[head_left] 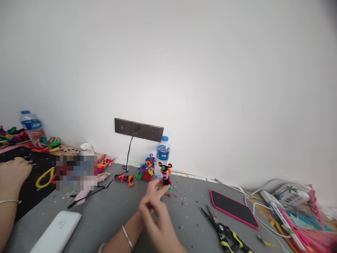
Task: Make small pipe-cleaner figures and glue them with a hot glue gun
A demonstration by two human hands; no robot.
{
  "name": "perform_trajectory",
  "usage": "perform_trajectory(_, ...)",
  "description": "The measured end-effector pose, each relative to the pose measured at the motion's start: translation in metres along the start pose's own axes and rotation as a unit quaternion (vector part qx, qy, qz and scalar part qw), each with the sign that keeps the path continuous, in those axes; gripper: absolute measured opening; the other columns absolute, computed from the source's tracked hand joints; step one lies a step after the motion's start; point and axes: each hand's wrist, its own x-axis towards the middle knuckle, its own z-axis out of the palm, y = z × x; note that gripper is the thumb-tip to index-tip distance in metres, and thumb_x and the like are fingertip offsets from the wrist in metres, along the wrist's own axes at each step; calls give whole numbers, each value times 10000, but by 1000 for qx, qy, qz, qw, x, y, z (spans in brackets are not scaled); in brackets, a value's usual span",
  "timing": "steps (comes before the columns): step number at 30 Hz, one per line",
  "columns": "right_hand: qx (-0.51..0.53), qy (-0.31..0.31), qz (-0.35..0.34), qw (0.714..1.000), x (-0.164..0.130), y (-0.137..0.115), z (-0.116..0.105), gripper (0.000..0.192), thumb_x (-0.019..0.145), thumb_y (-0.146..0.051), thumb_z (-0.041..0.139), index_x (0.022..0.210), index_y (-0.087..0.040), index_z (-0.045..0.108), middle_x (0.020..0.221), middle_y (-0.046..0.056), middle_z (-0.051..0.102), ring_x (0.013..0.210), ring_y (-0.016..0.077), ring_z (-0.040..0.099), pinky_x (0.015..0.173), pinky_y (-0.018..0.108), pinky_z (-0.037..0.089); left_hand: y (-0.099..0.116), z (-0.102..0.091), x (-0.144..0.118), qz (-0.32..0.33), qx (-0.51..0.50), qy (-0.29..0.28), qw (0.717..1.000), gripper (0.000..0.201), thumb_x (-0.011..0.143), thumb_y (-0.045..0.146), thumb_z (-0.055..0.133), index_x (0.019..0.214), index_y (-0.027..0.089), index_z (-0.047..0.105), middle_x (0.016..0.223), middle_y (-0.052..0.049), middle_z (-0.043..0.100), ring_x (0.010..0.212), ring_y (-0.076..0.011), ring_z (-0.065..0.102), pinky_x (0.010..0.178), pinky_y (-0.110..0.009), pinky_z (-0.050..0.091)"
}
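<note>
"Grip check: what's closest to you right now?"

"Right hand (163, 225), kinda blurry, overlapping my other arm. Fingers are curled in, but honestly I can't tell if they're pinching anything. White power bank (56, 233) is off to the left on the grey mat (189, 218), and there's a pair of scissors (223, 232) on the right, black-and-yellow handles, blades a bit apart. Just past those, a phone (233, 209) with a pink-edged case, screen dark."

"And the other hand?"

"Left hand (154, 191) has fingers closed around a little pipe-cleaner figure (165, 174), pink and black body, orange bits by the head, dark curls on top. It's upright, in front of the water bottle (163, 154). Can't see if its base touches the mat. Tiny scraps all over beside it, lol."

"What's further out?"

"Co-worker's hand (15, 177) way over left, above a black mat (31, 196). More fuzzy stuff left of my bottle, including a purple-and-blue figure (146, 167). Then the white wall (210, 88), with a dark socket panel (139, 130) and a black cable (128, 154) plugged into it."
</note>
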Motion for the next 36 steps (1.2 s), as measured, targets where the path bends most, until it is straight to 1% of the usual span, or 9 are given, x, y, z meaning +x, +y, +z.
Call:
perform_trajectory(4,-130,-145,-120,973,31,-27,75,216,876,-146,545,1068,-215,614,1058,61,672,1025,224,583,925,340,433,7,-1,-6,23,60,-19,998,237,717,332,710,843,135,742,804,-92,764,766,-257,673,686,-324,503)
perform_trajectory(7,-280,-204,-171,922,52,-29,126,240,890,-261,562,1097,-157,628,1053,136,689,1038,292,599,910,427,467,10,-1,-8,37,96,-37,994,244,730,291,692,919,148,751,896,-88,777,807,-255,670,697,-313,488)
perform_trajectory(11,-390,-234,-93,886,68,-14,174,326,923,-403,485,1045,-172,681,1085,179,686,1000,339,632,734,464,530,10,-1,-8,52,129,-61,988,235,750,293,672,922,158,759,900,-93,778,814,-253,672,693,-305,474)
perform_trajectory(16,-435,-311,-43,844,77,5,202,168,860,-286,585,961,-257,716,961,116,758,927,343,679,841,623,427,14,-1,-10,82,178,-91,976,217,755,236,660,942,187,759,915,-80,772,827,-247,670,705,-300,463)
perform_trajectory(19,-436,-300,-5,849,85,7,207,182,830,-302,608,967,-249,715,1004,143,750,954,365,674,807,619,436,17,-2,-10,86,195,-91,973,221,748,206,658,946,175,753,872,-77,768,800,-242,671,690,-293,463)
perform_trajectory(23,-392,-312,104,859,95,1,202,487,788,-471,630,1176,-175,635,1125,203,702,1018,405,654,746,549,499,16,-4,-8,84,197,-89,973,202,755,218,655,929,172,748,856,-76,766,792,-241,669,682,-291,465)
perform_trajectory(26,-323,-275,126,897,96,1,190,459,810,-509,582,1145,-200,634,1119,170,707,1051,388,645,798,524,502,12,-5,-8,86,198,-89,972,210,763,230,658,947,172,742,876,-82,766,792,-240,668,685,-292,467)
perform_trajectory(31,-199,-91,66,974,82,7,158,189,829,-297,565,1009,-253,603,920,66,712,866,283,677,725,379,510,7,-6,-9,111,230,-116,960,250,759,208,659,994,198,744,944,-89,755,856,-259,662,734,-314,468)
perform_trajectory(36,59,-51,-29,997,59,6,119,178,929,-298,451,1098,-249,477,678,-31,619,533,146,530,510,222,416,7,-6,-9,94,165,-98,977,256,755,262,672,989,181,739,963,-90,758,851,-249,657,763,-319,486)
